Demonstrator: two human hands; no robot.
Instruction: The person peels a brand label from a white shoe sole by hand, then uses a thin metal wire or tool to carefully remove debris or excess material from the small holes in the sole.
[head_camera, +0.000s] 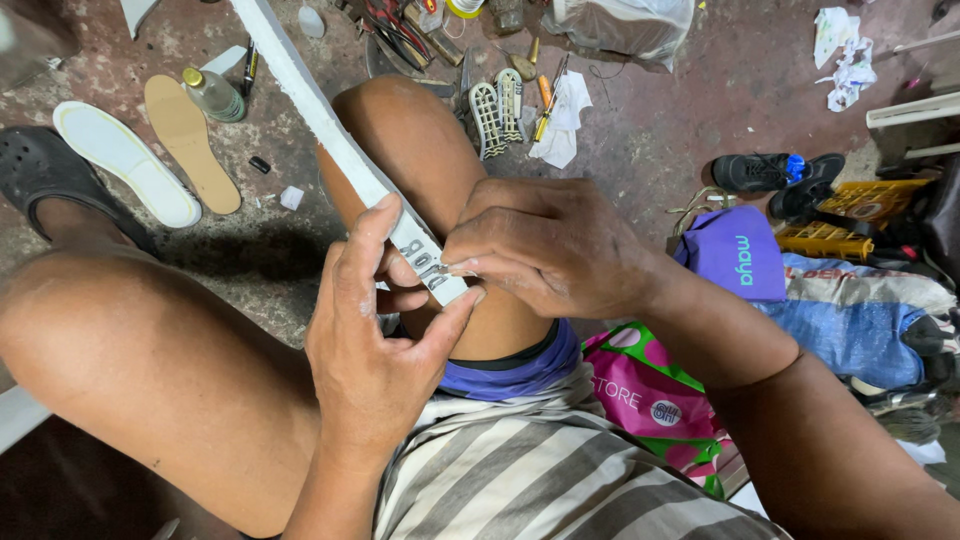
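A long white strip (320, 120) with dark letters near its end runs from the top of the view down over my right knee (410, 140). My left hand (375, 330) pinches the near end of the strip between thumb and fingers. My right hand (545, 245) is closed just to the right of that end, with its fingertips pressed on the lettered part. Something small and thin shows at those fingertips; I cannot tell what it is.
On the stained concrete floor lie a white insole (125, 160), a tan insole (190, 130) and a small bottle (213, 95). Two white soles (497, 115), tools and a cloth (562, 125) lie ahead. Black shoes (775, 175), a yellow crate (845, 215) and bags (740, 255) crowd the right.
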